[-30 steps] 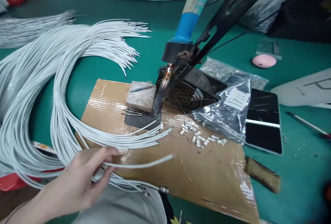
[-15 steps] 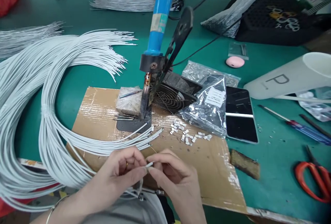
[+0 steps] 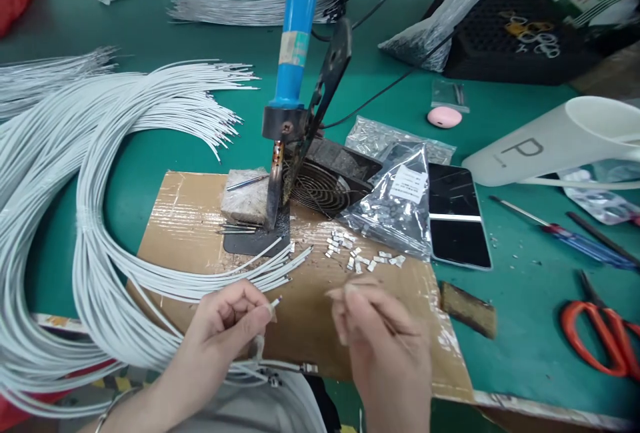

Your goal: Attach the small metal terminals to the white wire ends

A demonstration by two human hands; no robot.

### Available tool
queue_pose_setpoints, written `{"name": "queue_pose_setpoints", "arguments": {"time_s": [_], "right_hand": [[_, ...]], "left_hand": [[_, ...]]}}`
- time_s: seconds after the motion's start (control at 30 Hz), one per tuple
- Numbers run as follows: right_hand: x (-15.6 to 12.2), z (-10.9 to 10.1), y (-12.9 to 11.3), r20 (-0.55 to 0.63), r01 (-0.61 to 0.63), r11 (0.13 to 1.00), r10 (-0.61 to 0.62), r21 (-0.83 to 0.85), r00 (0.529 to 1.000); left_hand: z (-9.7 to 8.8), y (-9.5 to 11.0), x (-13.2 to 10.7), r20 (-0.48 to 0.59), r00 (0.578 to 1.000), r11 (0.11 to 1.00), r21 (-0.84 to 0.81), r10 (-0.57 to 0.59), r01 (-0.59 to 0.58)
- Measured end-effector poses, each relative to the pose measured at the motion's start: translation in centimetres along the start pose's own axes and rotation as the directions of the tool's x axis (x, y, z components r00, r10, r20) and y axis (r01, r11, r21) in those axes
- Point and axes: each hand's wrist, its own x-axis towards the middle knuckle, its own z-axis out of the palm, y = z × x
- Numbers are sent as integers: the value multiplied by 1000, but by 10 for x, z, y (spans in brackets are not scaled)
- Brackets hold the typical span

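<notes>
Here, left fingers (image 3: 254, 319) pinch white wire (image 3: 277, 301); cup (image 3: 545, 129) reads "P".

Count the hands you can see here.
2: the left hand pinches a white cable near its tip, and the right hand, blurred, is above the cardboard. No others show.

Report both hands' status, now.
Left hand: closed, pinching a white cable near its end.
Right hand: fingers curled, blurred; can't tell whether closed or holding anything.

Behind a flat black-screened phone (image 3: 457, 243) lies a pink oval object (image 3: 445, 117); right of the phone, a tapered white cup (image 3: 540, 143); red-handled scissors (image 3: 616, 339).
</notes>
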Motion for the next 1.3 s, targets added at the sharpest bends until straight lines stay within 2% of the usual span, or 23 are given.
{"name": "queue_pose_setpoints", "arguments": {"time_s": [0.1, 0.3, 0.43, 0.53, 0.67, 0.8, 0.97, 1.07, 1.17, 1.23, 1.3], "right_hand": [[-6, 6, 3, 127, -67, 986, 87, -153, 988], [-9, 16, 10, 297, -109, 994, 113, -30, 948], [-9, 15, 11, 305, -188, 982, 172, 26, 937], [-12, 17, 10, 281, -193, 981, 179, 21, 943], [-14, 18, 5, 237, -261, 964, 243, 44, 941], [-12, 16, 1, 295, -363, 926, 321, 101, 900], [-9, 15, -4, 335, -469, 880, 421, 75, 843], [-10, 13, -4, 317, -412, 911, 393, -5, 863], [-13, 10, -6, 302, -163, 973, 206, -161, 931], [-16, 9, -10, 312, 16, 967, 66, -252, 948], [-18, 10, -14, 309, 69, 953, 26, -294, 951]], "left_hand": [[-1, -1, 0, -31, 999, 1000, -13, 26, -26], [1, 2, -2, 13, 1000, 1000, -14, 17, -16], [1, 5, -3, 30, 1000, 1000, -18, 4, -4], [0, 5, -3, 43, 999, 1000, -1, 16, -16], [-1, 5, -3, 73, 997, 1000, 13, 27, -28], [-1, 7, -3, 111, 994, 1000, 2, -6, 5], [-4, 7, -2, 127, 992, 999, 35, 0, -4], [-6, 5, 0, 81, 996, 998, 55, 27, -31], [-7, 3, 2, 69, 997, 999, 30, 39, -41], [-7, 3, 3, 84, 996, 999, 5, 31, -31], [-7, 4, 4, 102, 994, 1000, -15, 28, -27]]}}
